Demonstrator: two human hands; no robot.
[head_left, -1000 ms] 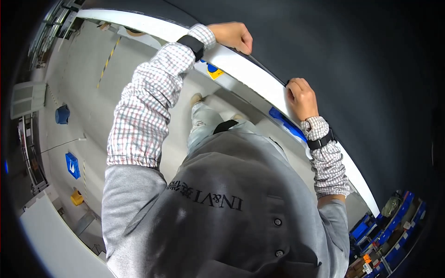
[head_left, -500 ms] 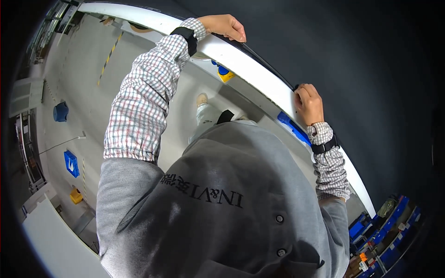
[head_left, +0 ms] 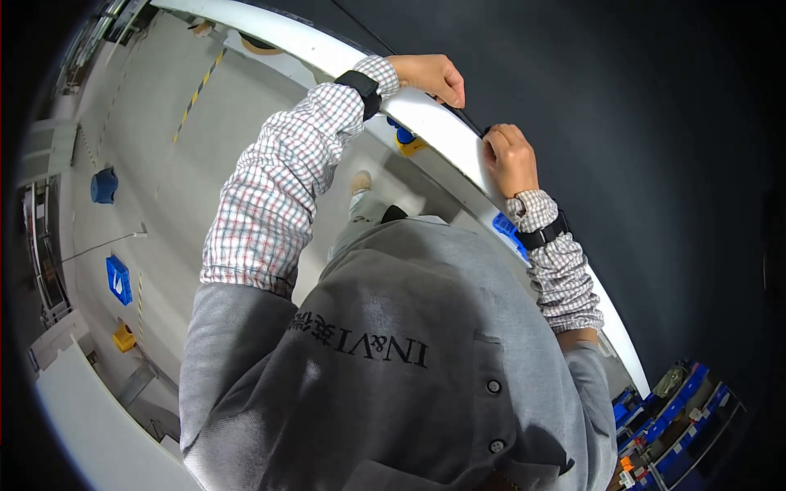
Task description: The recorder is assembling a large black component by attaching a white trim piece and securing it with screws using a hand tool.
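Note:
A long white table edge (head_left: 311, 45) curves across the view, with a black surface (head_left: 622, 123) beyond it. A thin black cord (head_left: 473, 121) runs along where white meets black. My left hand (head_left: 430, 75) curls over the edge, its fingers closed on the cord. Close beside it, my right hand (head_left: 509, 157) is fisted on the same cord. Both arms wear checked sleeves, black wrist bands and a grey vest. What lies under the fingers is hidden.
Below the table edge sit a blue and yellow item (head_left: 407, 143) and a blue crate (head_left: 505, 225). The grey floor (head_left: 164, 164) has a striped line, a blue bin (head_left: 104, 185), a blue box (head_left: 119, 278) and a yellow object (head_left: 124, 337). Blue crates (head_left: 679, 434) stand at lower right.
My two hands have drawn closer together along the white edge; the right hand slid up toward the left. My head has leaned further over the table.

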